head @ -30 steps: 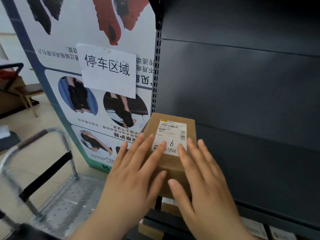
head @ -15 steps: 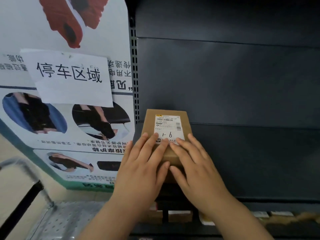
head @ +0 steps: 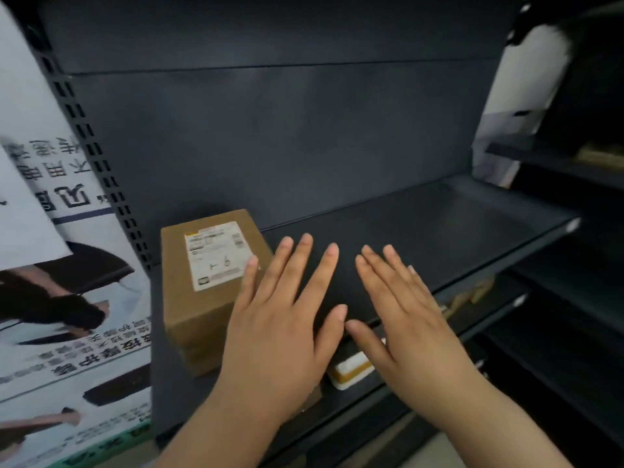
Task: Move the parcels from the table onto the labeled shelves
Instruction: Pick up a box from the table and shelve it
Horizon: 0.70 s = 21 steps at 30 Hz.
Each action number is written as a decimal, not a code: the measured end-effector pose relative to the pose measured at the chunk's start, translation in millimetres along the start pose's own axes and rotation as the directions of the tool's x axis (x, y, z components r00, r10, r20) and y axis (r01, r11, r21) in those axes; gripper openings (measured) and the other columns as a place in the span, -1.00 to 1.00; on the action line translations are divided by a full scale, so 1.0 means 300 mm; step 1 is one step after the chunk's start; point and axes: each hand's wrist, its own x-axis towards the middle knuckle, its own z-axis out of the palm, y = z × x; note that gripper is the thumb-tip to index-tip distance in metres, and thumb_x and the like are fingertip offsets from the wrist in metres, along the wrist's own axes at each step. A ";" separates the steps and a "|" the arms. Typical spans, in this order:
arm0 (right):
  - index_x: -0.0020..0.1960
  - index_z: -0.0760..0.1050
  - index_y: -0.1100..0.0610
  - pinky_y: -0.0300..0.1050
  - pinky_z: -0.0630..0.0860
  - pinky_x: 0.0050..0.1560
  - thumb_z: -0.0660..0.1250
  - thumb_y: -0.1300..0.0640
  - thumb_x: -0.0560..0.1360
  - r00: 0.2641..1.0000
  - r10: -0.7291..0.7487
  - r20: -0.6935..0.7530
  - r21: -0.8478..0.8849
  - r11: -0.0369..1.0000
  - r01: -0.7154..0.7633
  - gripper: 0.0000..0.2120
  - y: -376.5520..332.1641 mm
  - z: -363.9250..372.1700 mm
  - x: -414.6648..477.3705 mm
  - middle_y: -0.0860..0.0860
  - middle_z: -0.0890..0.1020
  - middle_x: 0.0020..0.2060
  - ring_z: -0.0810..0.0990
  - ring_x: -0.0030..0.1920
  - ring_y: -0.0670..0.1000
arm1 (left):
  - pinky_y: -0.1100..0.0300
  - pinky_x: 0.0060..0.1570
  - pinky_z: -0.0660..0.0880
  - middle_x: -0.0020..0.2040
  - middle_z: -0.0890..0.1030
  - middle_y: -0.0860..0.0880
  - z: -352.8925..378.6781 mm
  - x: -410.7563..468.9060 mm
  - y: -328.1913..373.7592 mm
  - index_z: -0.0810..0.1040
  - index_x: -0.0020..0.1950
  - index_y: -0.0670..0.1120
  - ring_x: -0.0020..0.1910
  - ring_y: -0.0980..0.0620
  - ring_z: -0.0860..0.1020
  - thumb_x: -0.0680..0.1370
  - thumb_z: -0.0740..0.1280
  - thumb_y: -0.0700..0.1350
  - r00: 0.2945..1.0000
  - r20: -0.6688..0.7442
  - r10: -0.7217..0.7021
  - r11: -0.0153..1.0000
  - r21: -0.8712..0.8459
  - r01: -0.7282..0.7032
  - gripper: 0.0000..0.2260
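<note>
Release, just completed. Half a second back, both palms flat on the parcel [head: 209,288], pressing it in; now lifted away. Left hand [head: 280,332] open, fingers straight and spread, just right of the parcel, little finger over its top right edge, contact impossible to confirm. Right hand [head: 405,319] also open and flat, fingers close together, holding nothing, above bare shelf [head: 439,224] further right, thumb tip near the left thumb. Parcel resting at the far left end of the dark shelf, beside the slotted upright [head: 101,170] and close to the back panel, label facing up. View swung rightward since then, taking in the whole board.

For the task, as a judgement: counts as placed, with nothing more owed to this parcel beyond a check against the shelf's own tag, not visible here. Next, presumably, back to the table for another; table out of view.

Writing: white shipping label [head: 219,255] on top of the parcel, yellow strip at its far edge, barcode blocks, handwritten marks now too blurred to settle, though read a moment earlier as a 9 and a short stroke. At left, poster [head: 67,332] hung upside down, Chinese print smeared by motion. Over it, corner of a white sheet [head: 20,197], earlier showing 停车区域, those characters now out of frame. On the shelf below, white-and-yellow object [head: 351,369], no legible text.
</note>
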 end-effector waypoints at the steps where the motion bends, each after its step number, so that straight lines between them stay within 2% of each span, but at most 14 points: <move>1: 0.55 -0.02 0.04 -0.09 -0.11 0.48 -0.03 -0.24 0.57 0.999 0.037 -0.010 -0.014 0.999 -0.037 -0.36 0.033 -0.026 -0.036 -0.06 0.11 0.53 -0.08 0.54 -0.08 | -0.07 0.44 0.02 0.53 0.20 -0.04 0.009 0.015 0.042 0.02 0.55 0.06 0.53 -0.01 0.12 0.61 -0.03 0.19 0.999 0.000 0.042 0.999 -0.024 -0.042 -0.47; 5: 0.55 0.03 0.04 -0.11 -0.10 0.49 -0.03 -0.25 0.58 0.979 0.194 -0.063 -0.046 0.979 -0.197 -0.36 0.171 -0.156 -0.205 -0.07 0.10 0.54 -0.09 0.55 -0.08 | -0.06 0.46 0.00 0.53 0.21 -0.05 0.042 0.064 0.264 0.05 0.54 0.04 0.53 -0.03 0.13 0.59 0.01 0.18 0.978 0.002 0.208 0.971 -0.123 -0.206 -0.45; 11: 0.55 -0.05 0.01 -0.08 -0.10 0.52 -0.14 -0.32 0.56 0.899 0.417 -0.131 -0.125 0.893 -0.433 -0.34 0.402 -0.414 -0.538 -0.10 0.06 0.54 -0.15 0.54 -0.14 | -0.11 0.45 0.14 0.53 0.23 -0.04 0.099 0.096 0.730 0.09 0.54 0.06 0.52 -0.02 0.15 0.58 0.03 0.18 0.919 0.000 0.395 0.884 -0.271 -0.380 -0.46; 16: 0.48 -0.26 -0.14 -0.22 -0.30 0.45 -0.21 -0.33 0.47 0.797 0.584 -0.151 -0.211 0.769 -0.603 -0.35 0.580 -0.679 -0.865 -0.24 -0.20 0.50 -0.37 0.46 -0.26 | -0.12 0.42 0.14 0.51 0.28 -0.06 0.129 0.077 1.198 0.08 0.54 0.06 0.50 -0.04 0.19 0.57 0.01 0.18 0.839 -0.017 0.543 0.775 -0.374 -0.509 -0.46; 21: 0.48 -0.25 -0.10 -0.24 -0.31 0.43 -0.21 -0.32 0.48 0.658 0.725 -0.202 -0.295 0.596 -0.747 -0.35 0.705 -0.861 -1.210 -0.21 -0.18 0.50 -0.33 0.48 -0.22 | -0.08 0.43 0.12 0.52 0.25 -0.05 0.161 -0.003 1.649 0.05 0.54 0.06 0.51 -0.03 0.17 0.58 0.00 0.19 0.720 -0.040 0.693 0.624 -0.466 -0.627 -0.45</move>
